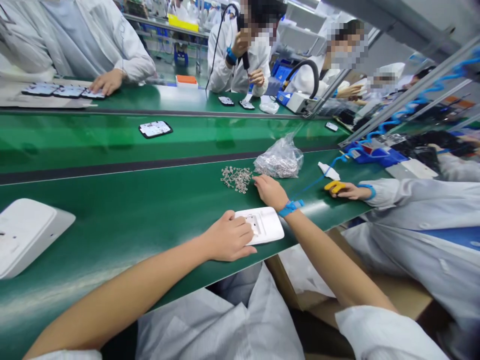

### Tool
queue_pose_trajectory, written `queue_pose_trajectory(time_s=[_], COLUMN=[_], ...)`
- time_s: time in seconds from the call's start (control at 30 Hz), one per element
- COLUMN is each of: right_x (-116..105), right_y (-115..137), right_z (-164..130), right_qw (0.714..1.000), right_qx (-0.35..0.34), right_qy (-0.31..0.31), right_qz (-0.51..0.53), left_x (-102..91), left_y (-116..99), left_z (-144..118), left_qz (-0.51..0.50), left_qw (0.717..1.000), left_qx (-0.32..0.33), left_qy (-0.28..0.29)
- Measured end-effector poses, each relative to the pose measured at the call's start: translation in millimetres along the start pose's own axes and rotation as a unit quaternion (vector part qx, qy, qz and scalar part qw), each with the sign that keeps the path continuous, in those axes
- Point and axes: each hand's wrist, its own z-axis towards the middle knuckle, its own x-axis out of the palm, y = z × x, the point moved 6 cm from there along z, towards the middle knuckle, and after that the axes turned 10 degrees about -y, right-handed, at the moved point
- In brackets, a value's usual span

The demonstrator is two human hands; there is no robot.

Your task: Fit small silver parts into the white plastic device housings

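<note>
A white plastic housing (273, 225) with a recessed panel lies near the front edge of the green bench. My left hand (229, 236) grips its left end, fingers over the top and thumb along the near side. Beyond it, my right hand (270, 192), with a blue wrist strap, rests at the right edge of a pile of small metal parts (237, 179). Its fingers are bent together at the pile; whatever they may pinch is too small to make out. A clear plastic bag (280, 157) holding more such metal parts sits just behind that hand.
Another white housing (28, 235) stands at the left. A sunken green conveyor lane (93, 137) carries a circuit board in a black frame (155, 129). To the right, a co-worker's hand (348, 190) wears yellow finger covers. A coiled blue hose (397, 112) hangs there. Other co-workers sit opposite.
</note>
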Motion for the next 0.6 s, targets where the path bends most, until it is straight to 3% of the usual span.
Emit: queue_pose_trajectory(time_s=[0.17,0.27,0.37,0.6], right_x=[-68.3,-89.3,-85.8,-64.3], right_y=[26.7,63.1,88.0,90.6], right_z=[-6.0,-17.5,-30.4,-37.4], right_qw=[0.985,0.975,0.969,0.973], right_qx=[-0.016,-0.092,-0.152,-0.182], right_qy=[-0.058,0.016,0.067,0.035], right_qz=[0.162,0.2,0.183,0.138], left_x=[0.5,0.5,0.3,1.9], left_y=[-10.7,-19.9,-27.3,-23.1], left_z=[1.6,1.1,0.1,-0.7], left_qz=[0.008,0.029,0.048,0.05], left_qw=[0.999,0.996,0.993,0.993], left_qx=[-0.03,-0.088,-0.102,-0.096], left_qy=[0.006,-0.008,-0.028,-0.042])
